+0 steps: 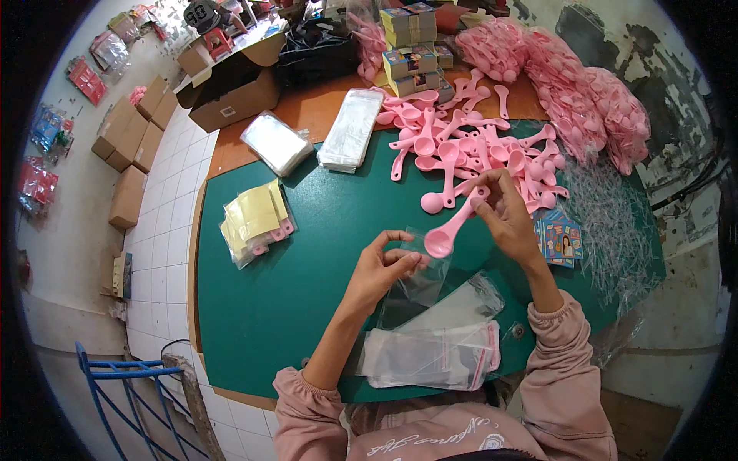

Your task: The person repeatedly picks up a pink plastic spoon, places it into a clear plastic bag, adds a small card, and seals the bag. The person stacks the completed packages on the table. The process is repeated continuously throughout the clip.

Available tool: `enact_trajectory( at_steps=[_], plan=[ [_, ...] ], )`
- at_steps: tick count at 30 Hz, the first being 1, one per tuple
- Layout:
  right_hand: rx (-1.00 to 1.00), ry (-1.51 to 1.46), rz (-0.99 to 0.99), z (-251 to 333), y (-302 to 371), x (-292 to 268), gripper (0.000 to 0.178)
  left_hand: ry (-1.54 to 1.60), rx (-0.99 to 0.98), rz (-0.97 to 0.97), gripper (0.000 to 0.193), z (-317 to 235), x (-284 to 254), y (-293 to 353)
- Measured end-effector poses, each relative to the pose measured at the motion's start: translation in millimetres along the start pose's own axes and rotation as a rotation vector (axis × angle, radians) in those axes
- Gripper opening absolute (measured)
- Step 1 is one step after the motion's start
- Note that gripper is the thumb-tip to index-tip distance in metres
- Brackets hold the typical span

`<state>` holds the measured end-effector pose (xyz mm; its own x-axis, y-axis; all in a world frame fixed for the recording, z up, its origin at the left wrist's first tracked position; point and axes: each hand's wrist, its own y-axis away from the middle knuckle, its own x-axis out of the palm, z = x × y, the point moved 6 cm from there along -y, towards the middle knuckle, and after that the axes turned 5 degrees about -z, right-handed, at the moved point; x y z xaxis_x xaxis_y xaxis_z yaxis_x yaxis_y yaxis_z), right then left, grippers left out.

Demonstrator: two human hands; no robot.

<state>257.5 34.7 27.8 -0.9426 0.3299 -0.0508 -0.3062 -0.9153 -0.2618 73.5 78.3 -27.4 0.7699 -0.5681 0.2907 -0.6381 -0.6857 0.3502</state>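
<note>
My right hand (509,219) pinches a pink plastic spoon (441,243) by its handle, bowl end toward the left. My left hand (378,270) grips a thin clear plastic bag (430,283) between thumb and fingers. The spoon's bowl is at the bag's upper edge; whether it is inside the bag I cannot tell. Below both hands lies a fanned stack of clear bags (419,359) with reddish edges. A loose heap of pink spoons (450,154) spreads just beyond my right hand. Picture cards (565,240) lie beside my right wrist.
On the green table (269,323), filled bags with yellow cards (257,217) lie left. Two stacks of clear sleeves (350,129) and card bundles (411,61) stand farther back. Sacks of pink spoons (573,88) and plastic scraps (615,230) line the right. A cardboard box (234,96) sits at the far left.
</note>
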Motion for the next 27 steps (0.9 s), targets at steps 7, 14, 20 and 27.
enact_trajectory(
  at_steps=[7, 14, 20, 27],
  plan=[
    [-0.129, -0.034, -0.184, 16, 7, 4, 0.024, -0.169, 0.075, -0.025, 0.033, -3, -2, -1],
    [-0.052, -0.064, -0.065, 12, 12, 24, 0.027, -0.095, 0.154, 0.025, 0.031, -8, 7, -2],
    [-0.084, 0.047, -0.113, 16, 12, 24, 0.020, -0.183, -0.004, 0.146, 0.027, -11, 7, 3],
    [-0.205, 0.272, 0.120, 24, 18, 42, 0.019, -0.116, 0.130, -0.014, 0.029, -22, 1, 2]
  ],
)
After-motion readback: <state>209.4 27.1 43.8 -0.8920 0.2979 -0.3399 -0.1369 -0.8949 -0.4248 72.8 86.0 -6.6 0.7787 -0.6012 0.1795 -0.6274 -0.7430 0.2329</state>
